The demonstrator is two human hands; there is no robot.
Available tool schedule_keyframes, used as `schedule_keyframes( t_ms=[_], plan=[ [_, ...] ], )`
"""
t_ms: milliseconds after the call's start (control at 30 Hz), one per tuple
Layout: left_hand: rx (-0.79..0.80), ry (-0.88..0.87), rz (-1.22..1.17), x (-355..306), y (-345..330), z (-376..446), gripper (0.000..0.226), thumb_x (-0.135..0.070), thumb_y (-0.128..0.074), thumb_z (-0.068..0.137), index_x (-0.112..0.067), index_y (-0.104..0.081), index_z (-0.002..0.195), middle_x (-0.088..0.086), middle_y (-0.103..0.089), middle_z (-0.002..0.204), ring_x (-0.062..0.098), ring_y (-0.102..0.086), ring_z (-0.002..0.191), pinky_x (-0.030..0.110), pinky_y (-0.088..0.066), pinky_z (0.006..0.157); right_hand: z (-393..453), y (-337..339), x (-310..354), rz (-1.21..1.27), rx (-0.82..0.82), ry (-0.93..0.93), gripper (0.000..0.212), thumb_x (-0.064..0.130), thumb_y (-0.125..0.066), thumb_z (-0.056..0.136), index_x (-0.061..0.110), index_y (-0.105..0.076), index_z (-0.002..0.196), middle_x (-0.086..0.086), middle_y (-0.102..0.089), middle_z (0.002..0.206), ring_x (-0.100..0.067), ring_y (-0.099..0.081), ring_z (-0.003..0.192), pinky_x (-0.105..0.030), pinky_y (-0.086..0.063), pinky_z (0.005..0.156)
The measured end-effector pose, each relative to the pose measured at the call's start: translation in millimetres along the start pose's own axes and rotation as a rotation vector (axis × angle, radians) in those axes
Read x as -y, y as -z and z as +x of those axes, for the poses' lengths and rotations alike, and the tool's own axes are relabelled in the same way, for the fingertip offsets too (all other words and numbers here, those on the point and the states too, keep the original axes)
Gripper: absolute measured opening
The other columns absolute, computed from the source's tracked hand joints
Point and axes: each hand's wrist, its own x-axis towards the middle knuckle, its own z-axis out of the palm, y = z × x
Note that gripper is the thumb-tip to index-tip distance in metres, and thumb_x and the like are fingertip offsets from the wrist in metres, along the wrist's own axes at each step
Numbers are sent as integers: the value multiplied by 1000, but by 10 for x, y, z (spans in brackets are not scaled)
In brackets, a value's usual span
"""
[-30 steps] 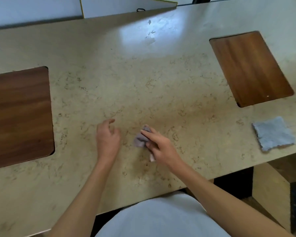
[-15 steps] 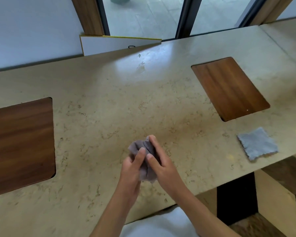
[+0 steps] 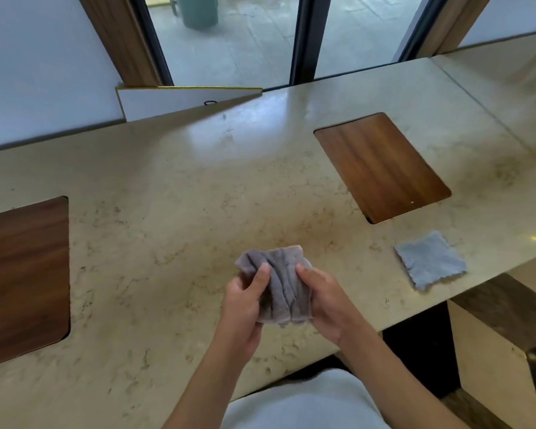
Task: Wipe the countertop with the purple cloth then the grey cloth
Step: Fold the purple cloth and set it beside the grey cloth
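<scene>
The purple cloth (image 3: 280, 283) is bunched in loose folds and lifted just above the beige marble countertop (image 3: 174, 212), near its front edge. My left hand (image 3: 245, 300) grips its left side with the thumb on top. My right hand (image 3: 324, 297) grips its right side the same way. The grey cloth (image 3: 430, 260) lies flat on the countertop to the right, close to the front edge, apart from both hands.
Two wooden inset panels sit in the counter, one at the left (image 3: 22, 274) and one at the back right (image 3: 381, 165). A white board with a yellow edge (image 3: 180, 100) stands behind the counter. Glass doors are beyond it.
The purple cloth was picked up off the counter by my right hand, my left hand joined it, and both hands now spread it wider. The view has tilted up.
</scene>
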Motion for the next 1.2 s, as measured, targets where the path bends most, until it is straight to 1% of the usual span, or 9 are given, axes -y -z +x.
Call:
schedule_keyframes(
  t_ms=[100,233,567,733,833,900,1000,1100,1200],
  plan=[
    [-99,-55,137,173,-243,33,23,-21,-63,99,-6,-68,115,10,-78,110,25,-75,103,42,-59,89,-71,352,165,-79,-127,77,33,21,-55,103,-6,-66,120,-26,-73,115,-40,-71,109,-43,-62,87],
    [-223,-69,179,510,-660,53,14,-17,-63,100,-11,-71,109,6,-80,99,24,-78,91,37,-62,73,-169,945,475,-289,-239,149,26,24,-58,103,2,-72,107,-16,-79,102,-32,-76,98,-49,-60,90],
    [-451,163,250,1622,-1557,185,21,-27,-58,103,-12,-72,104,6,-78,94,22,-76,85,28,-58,61,-200,2277,679,-582,-254,-36,21,28,-58,104,13,-74,101,-11,-77,97,-26,-75,93,-53,-60,90],
    [-479,66,358,1608,-1705,362,18,-22,-54,105,-15,-67,95,8,-75,96,16,-73,81,20,-56,57,26,2418,653,-618,-272,-74,28,31,-59,102,6,-69,97,-23,-72,99,-37,-72,89,-52,-61,85],
    [-475,32,328,1557,-1753,464,18,-20,-53,105,-11,-68,102,7,-75,95,15,-74,80,20,-56,54,163,2372,683,-707,-302,-27,32,27,-57,102,8,-54,76,-15,-55,68,-22,-49,58,-33,-43,54],
    [-501,23,331,1573,-1719,527,15,-21,-55,104,-13,-68,104,4,-75,96,12,-74,77,19,-56,55,220,2373,689,-801,-339,-15,28,23,-56,102,12,-52,76,-2,-47,67,-15,-40,58,-27,-32,53],
    [-534,62,516,1678,-1645,547,19,-28,-62,99,-15,-65,112,1,-73,101,14,-72,86,26,-58,66,205,2433,666,-945,-328,-99,19,21,-61,96,9,-54,83,-2,-50,74,-15,-43,60,-27,-33,53],
    [-601,130,667,1770,-1586,445,21,-33,-69,92,-13,-65,100,5,-72,92,18,-69,80,30,-52,60,81,2548,580,-1018,-322,-139,28,13,-62,89,15,-39,74,-2,-41,70,-16,-35,56,-29,-29,50],
    [-566,231,673,1833,-1538,364,24,-25,-74,81,-16,-65,101,5,-74,88,21,-73,76,39,-61,66,-47,2586,510,-1019,-342,-140,22,7,-65,90,13,-45,81,-5,-49,78,-18,-44,62,-38,-43,53]
  ],
)
